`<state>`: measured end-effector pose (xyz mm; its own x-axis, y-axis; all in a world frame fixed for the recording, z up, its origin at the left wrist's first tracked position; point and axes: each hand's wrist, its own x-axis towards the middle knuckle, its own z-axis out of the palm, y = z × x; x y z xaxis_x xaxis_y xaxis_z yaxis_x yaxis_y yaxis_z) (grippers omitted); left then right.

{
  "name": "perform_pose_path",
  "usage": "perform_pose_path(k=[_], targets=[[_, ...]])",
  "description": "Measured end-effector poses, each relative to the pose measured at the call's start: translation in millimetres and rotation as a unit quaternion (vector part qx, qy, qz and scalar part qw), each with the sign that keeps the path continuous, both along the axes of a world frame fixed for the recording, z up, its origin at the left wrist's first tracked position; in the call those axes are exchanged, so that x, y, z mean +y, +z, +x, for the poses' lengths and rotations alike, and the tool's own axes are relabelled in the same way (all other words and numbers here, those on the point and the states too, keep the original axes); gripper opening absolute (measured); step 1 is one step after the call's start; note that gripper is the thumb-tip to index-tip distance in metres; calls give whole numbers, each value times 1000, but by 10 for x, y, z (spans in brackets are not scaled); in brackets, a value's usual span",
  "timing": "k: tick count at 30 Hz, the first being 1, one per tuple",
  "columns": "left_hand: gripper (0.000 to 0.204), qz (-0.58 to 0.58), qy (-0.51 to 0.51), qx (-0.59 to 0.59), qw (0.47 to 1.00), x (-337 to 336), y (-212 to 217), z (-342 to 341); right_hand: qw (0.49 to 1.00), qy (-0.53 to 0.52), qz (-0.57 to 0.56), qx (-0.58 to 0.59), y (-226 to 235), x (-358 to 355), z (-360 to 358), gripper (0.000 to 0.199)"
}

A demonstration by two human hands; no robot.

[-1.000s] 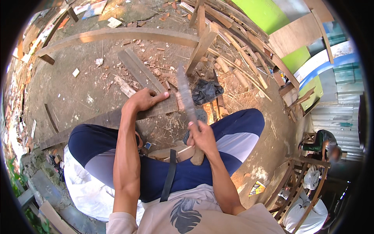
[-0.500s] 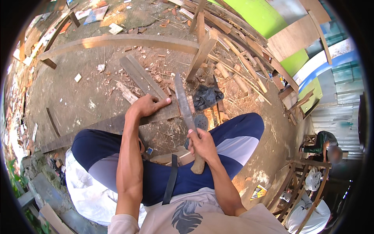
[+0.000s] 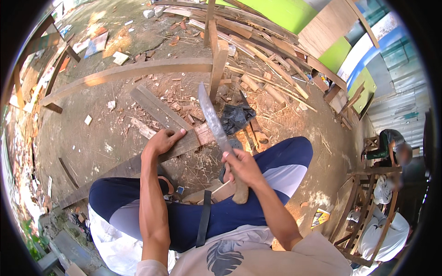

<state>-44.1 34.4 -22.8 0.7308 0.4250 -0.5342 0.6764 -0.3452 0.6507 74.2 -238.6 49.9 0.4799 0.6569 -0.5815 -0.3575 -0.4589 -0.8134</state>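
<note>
My right hand grips the wooden handle of a long machete, its grey blade raised and pointing away from me over the end of a long wooden plank. My left hand presses flat on that plank, just left of the blade. The plank runs from lower left across my knees to its reddish cut end near the blade. I sit with dark blue trousers, knees spread.
Wood chips and offcuts litter the dirt ground. A second plank lies beyond my left hand, a long curved beam farther off. A black bag lies by the blade. Stacked timber fills the upper right. A seated person is at right.
The machete blade has lifted slightly and my right hand has shifted right. My left hand stays on the plank. The view has tilted a little downward.
</note>
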Motion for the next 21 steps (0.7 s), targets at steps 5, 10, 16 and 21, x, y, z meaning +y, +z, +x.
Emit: perform_pose_path(k=[5, 10, 16, 21], targets=[[73, -13, -15, -13, 1000, 4, -176, 3, 981, 42, -41, -186, 220, 46, 827, 34], [76, 15, -23, 9, 1000, -45, -173, 75, 982, -5, -46, -183, -222, -14, 674, 35], [88, 42, 27, 55, 997, -114, -130, 43, 989, -1, -50, -137, -472, 44, 112, 38], [92, 43, 16, 60, 997, -133, -137, 67, 983, -55, 8, -172, -522, 3, 128, 36]])
